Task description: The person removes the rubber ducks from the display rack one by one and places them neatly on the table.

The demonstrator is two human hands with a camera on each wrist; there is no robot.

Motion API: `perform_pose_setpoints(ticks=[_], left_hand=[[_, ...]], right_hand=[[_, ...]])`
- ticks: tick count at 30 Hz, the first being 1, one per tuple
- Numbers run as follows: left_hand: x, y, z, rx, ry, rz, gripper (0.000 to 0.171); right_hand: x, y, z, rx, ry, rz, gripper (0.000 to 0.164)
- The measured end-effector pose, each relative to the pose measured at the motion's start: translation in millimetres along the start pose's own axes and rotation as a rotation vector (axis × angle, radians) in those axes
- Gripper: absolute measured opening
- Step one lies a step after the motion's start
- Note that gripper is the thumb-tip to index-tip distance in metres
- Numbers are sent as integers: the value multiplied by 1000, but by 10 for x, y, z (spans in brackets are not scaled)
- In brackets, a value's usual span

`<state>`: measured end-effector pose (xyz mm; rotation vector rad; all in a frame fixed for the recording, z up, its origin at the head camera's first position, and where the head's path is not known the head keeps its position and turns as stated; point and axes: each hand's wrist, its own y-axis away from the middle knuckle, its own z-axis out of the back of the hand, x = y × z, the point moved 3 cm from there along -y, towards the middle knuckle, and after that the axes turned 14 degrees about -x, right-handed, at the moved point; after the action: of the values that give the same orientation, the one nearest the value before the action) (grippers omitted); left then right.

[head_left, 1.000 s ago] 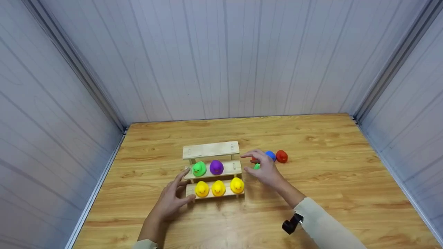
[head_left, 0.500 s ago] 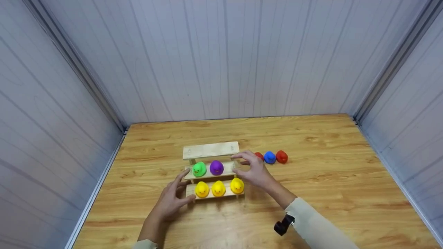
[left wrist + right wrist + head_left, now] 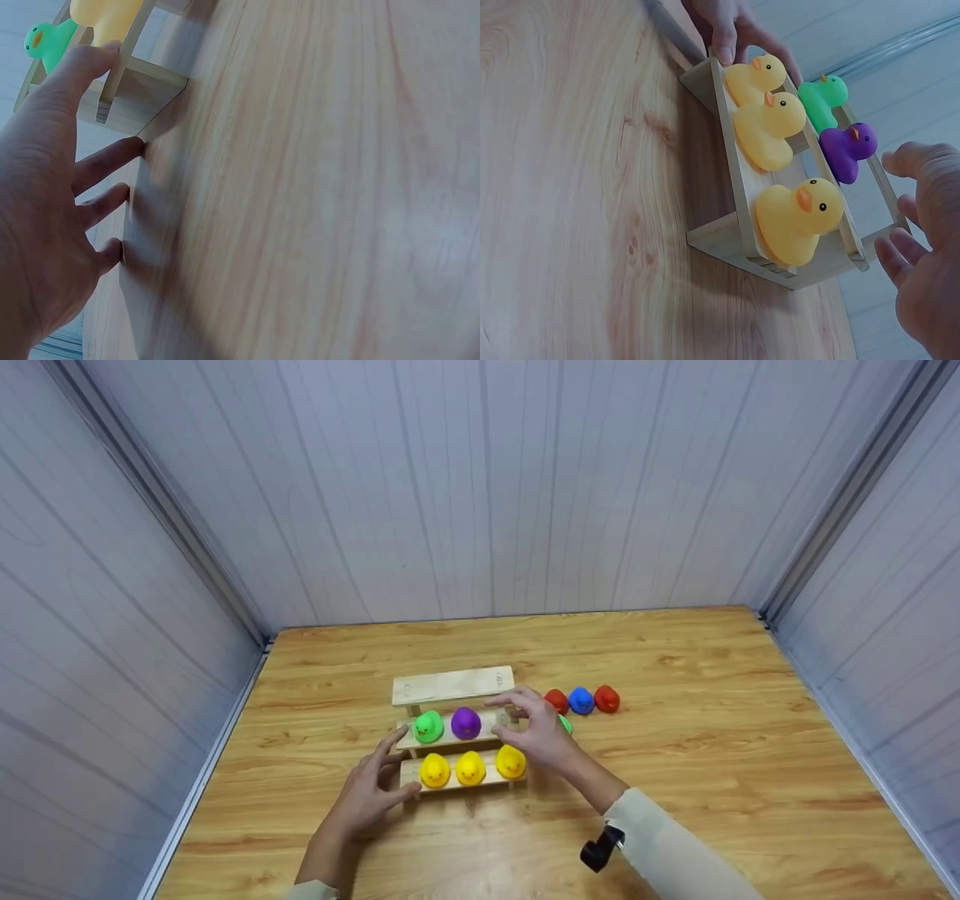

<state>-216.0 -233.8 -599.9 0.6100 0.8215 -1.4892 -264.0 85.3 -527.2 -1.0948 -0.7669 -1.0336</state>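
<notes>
A three-step wooden rack (image 3: 452, 685) stands on the table. Three yellow rubber ducks (image 3: 470, 769) sit on its lowest step; a green rubber duck (image 3: 428, 727) and a purple rubber duck (image 3: 466, 723) are on the middle one. My left hand (image 3: 367, 793) is at the rack's left end, its thumb touching the lowest step in the left wrist view. At the right end of the middle step is my right hand (image 3: 541, 733), thumb and fingers apart. Nothing shows between them in the right wrist view (image 3: 930, 247).
Right of the rack, two red ducks (image 3: 607, 699) and a blue duck (image 3: 581, 701) lie in a row on the table. Another green duck (image 3: 565, 724) is partly hidden behind my right hand. Pale panel walls (image 3: 480, 495) enclose the table at the back and sides.
My right hand has moved left from beside the loose ducks to the right end of the middle step. My left hand stays at the rack's left end.
</notes>
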Motion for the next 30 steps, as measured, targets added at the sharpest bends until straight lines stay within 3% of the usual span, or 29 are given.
perform_pose_setpoints(ticks=[11,19,30], left_hand=[[9,-11,5,16,3,28,93],[3,3,7,7,10,2,93],[-1,-9,0,5,12,6,94]], right_hand=[[39,20,-101,9,-7,11,36],[40,3,-225,34,3,11,35],[30,-13,-376,63,-65,3,30]])
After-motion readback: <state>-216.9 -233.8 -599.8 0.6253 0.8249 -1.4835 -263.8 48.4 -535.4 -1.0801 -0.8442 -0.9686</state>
